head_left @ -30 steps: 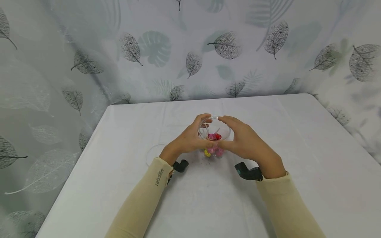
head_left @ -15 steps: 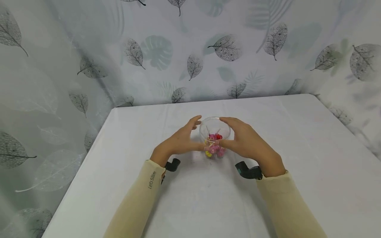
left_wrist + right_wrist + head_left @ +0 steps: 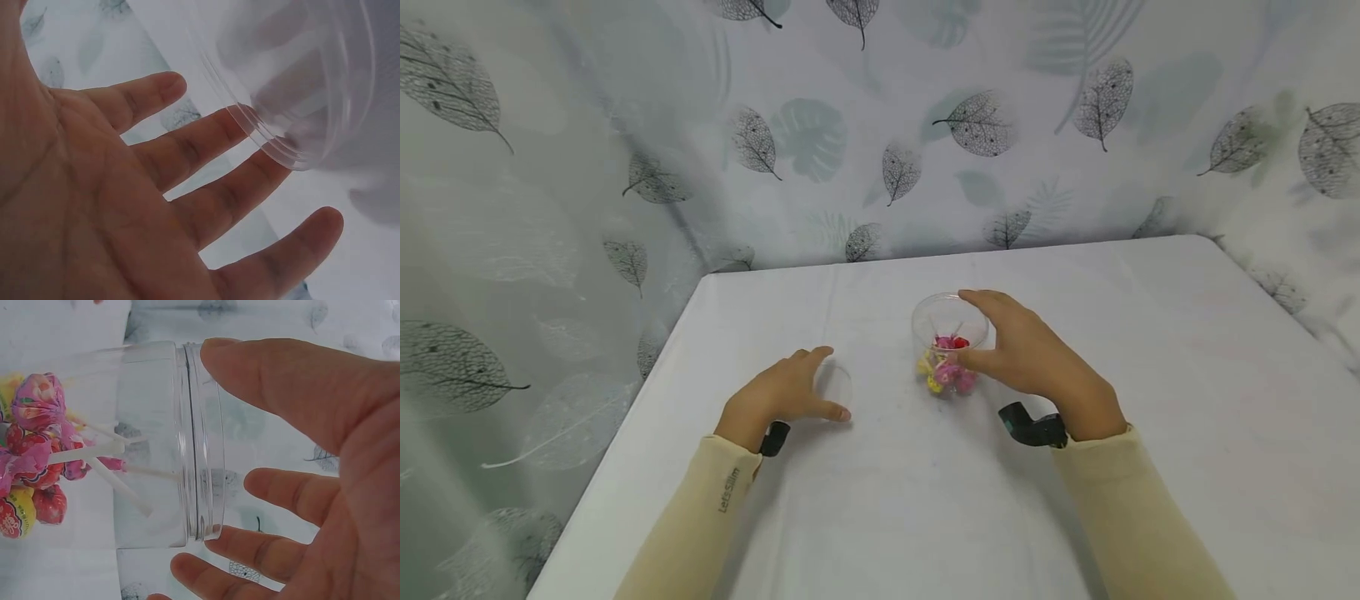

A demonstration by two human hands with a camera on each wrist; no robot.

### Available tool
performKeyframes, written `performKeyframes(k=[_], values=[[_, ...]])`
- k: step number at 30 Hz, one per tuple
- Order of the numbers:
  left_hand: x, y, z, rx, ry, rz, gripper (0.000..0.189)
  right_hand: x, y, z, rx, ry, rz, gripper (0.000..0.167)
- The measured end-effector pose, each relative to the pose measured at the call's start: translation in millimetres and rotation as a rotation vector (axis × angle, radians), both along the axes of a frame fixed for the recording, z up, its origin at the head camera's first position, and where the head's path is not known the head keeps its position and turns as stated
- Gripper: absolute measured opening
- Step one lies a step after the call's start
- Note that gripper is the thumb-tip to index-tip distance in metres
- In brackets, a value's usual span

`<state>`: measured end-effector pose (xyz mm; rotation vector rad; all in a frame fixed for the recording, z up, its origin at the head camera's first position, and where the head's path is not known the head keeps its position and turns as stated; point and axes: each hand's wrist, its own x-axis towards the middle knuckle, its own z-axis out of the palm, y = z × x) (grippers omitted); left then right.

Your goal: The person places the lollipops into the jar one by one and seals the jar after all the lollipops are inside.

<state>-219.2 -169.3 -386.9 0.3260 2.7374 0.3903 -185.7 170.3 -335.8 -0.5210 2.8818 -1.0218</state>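
A clear plastic jar [image 3: 924, 340] stands upright and uncovered on the white table, with several wrapped lollipops [image 3: 951, 371] in its lower part. My right hand [image 3: 1030, 354] holds the jar by its rim. In the right wrist view, the thumb lies on one side of the ridged rim and the fingers reach round the other. To the left, my left hand [image 3: 786, 393] is spread over a clear round lid [image 3: 837, 383]. The left wrist view shows straight, parted fingers, two fingertips right at the edge of the lid [image 3: 294, 140].
The white table [image 3: 910, 500] runs back to a leaf-printed curtain [image 3: 850, 125], which also hangs along the left and right sides. A dark camera mount [image 3: 1033, 427] sits on the right wrist, another dark mount [image 3: 774, 438] on the left.
My left hand has let go of the jar's side and moved left and toward me, down to the lid. The right hand stays at the jar, which has not visibly moved.
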Motion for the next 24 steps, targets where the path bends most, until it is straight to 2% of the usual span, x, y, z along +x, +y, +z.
performKeyframes(k=[6, 13, 18, 24], values=[[2.4, 2.0, -7.1, -0.070, 0.052, -0.028, 0.109, -0.2, 1.1, -0.6, 0.008, 0.011, 0.008, 0.083], [-3.9, 8.1, -0.2, -0.060, 0.088, -0.080, 0.099, -1.2, 3.2, -2.3, 0.012, 0.003, 0.007, 0.084], [-13.1, 15.1, 7.2, 0.017, 0.147, -0.114, 0.093, -1.9, 5.3, -3.6, 0.007, -0.005, 0.006, 0.085], [-21.5, 27.3, 9.1, 0.166, 0.228, -0.092, 0.094, -1.1, 8.2, -3.2, -0.006, -0.026, 0.000, 0.084]])
